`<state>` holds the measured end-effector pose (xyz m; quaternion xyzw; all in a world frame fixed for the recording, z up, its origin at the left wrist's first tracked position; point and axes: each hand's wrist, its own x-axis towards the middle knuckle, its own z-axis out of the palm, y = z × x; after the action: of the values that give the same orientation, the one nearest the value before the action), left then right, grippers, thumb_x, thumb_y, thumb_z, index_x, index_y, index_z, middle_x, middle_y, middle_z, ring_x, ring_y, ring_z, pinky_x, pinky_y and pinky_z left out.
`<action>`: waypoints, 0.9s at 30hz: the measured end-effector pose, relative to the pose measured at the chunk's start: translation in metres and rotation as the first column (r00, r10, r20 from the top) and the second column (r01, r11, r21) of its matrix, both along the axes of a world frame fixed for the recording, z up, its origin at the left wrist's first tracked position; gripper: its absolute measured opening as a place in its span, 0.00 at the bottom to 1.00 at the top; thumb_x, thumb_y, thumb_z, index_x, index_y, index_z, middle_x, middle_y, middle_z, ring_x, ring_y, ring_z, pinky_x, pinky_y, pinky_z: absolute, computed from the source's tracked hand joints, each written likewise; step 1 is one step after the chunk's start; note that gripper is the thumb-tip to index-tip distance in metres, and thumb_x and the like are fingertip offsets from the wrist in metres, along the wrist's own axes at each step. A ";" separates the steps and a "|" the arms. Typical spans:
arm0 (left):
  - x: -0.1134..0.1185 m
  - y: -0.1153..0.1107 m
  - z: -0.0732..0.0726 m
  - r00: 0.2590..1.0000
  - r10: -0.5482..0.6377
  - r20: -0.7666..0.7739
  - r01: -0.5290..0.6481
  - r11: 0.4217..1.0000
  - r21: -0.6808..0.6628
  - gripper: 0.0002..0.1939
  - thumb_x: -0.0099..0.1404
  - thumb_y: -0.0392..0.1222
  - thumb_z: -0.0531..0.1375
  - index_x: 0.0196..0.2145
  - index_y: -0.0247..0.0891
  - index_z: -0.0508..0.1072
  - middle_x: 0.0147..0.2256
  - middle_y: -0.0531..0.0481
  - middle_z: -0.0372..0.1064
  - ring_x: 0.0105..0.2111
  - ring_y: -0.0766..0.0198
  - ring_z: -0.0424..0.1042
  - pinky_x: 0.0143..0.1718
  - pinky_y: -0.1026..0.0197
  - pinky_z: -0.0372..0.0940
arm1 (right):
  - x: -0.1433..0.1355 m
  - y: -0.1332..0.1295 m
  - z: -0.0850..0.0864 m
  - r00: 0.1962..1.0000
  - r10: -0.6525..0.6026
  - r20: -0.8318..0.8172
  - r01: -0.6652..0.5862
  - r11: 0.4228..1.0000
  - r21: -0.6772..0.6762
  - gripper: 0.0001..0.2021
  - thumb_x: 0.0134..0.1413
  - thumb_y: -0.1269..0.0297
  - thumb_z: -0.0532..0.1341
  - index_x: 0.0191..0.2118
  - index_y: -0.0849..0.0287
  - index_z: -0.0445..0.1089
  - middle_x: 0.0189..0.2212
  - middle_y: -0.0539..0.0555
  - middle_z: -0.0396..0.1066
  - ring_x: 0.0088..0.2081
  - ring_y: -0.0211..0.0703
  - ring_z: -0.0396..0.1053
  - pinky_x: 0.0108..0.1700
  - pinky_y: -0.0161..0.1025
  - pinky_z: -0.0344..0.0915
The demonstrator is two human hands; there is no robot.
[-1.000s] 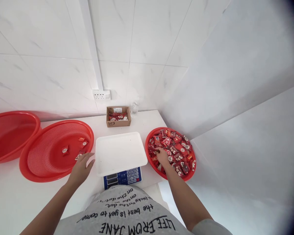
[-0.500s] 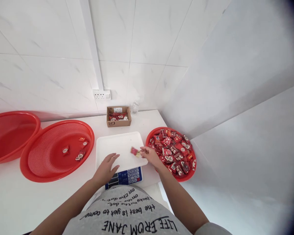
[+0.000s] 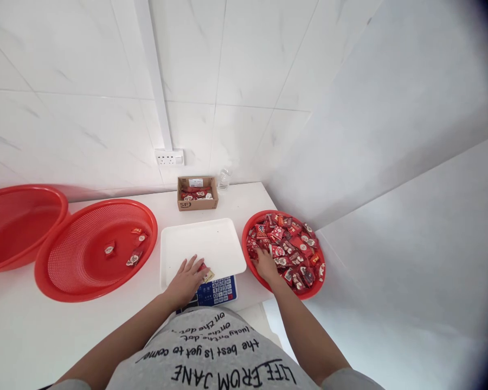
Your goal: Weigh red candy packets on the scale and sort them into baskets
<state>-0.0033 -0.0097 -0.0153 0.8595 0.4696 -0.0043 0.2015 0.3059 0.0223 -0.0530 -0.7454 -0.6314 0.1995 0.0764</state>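
Observation:
A small red and yellowish packet [image 3: 208, 275] shows at the near edge of the white tray [image 3: 219, 238], under the fingers of my left hand [image 3: 188, 281]; my thumb and fingers close round it. The tray rests on a scale with a blue keypad [image 3: 222, 291]. To the right, my right hand [image 3: 265, 265] reaches over the rim into a red basket [image 3: 250, 219] heaped with red packets [image 3: 295, 244]. Its fingers are partly hidden among the packets, and whether they grip one is unclear.
Left of the tray is a red perforated basket [image 3: 71, 249] with several packets, beside another red basin [image 3: 16, 227]. Behind the tray stand a small cardboard box [image 3: 197, 203] of packets and a clear plastic item [image 3: 224, 177], near the wall.
The red and yellowish packet has passed from my right hand to my left, at the tray's near edge. My right hand has moved right into the full basket.

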 end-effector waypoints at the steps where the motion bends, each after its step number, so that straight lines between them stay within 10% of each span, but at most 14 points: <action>1: 0.001 0.000 0.000 1.000 0.006 0.000 -0.006 1.000 0.004 0.21 0.65 0.37 0.48 0.55 0.46 0.63 0.61 0.46 0.52 0.62 0.51 0.42 0.59 0.43 0.43 | -0.001 0.001 0.001 1.000 0.002 -0.001 -0.002 1.000 -0.019 0.22 0.50 0.67 0.56 0.53 0.60 0.62 0.46 0.63 0.67 0.47 0.52 0.66 0.48 0.45 0.59; 20: -0.028 -0.005 -0.004 0.962 0.155 0.223 -0.169 0.985 0.044 0.13 0.64 0.42 0.52 0.44 0.42 0.71 0.49 0.45 0.66 0.52 0.56 0.62 0.54 0.51 0.59 | 0.000 0.005 0.057 0.868 -0.180 -0.462 0.299 0.934 0.197 0.15 0.46 0.60 0.56 0.42 0.56 0.65 0.43 0.55 0.69 0.45 0.47 0.66 0.48 0.45 0.61; 27: -0.030 0.009 0.008 0.896 0.391 0.209 -0.384 0.920 -0.074 0.16 0.66 0.39 0.45 0.47 0.40 0.68 0.45 0.47 0.69 0.46 0.60 0.66 0.49 0.56 0.61 | -0.050 0.017 0.052 0.712 -0.037 -0.701 0.167 0.979 0.117 0.14 0.43 0.61 0.58 0.39 0.58 0.65 0.40 0.55 0.71 0.42 0.44 0.68 0.44 0.42 0.64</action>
<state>-0.0333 -0.0004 -0.0071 0.7408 0.6060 0.1238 0.2621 0.2563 0.0391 -0.0014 -0.6402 -0.5290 0.4048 0.3826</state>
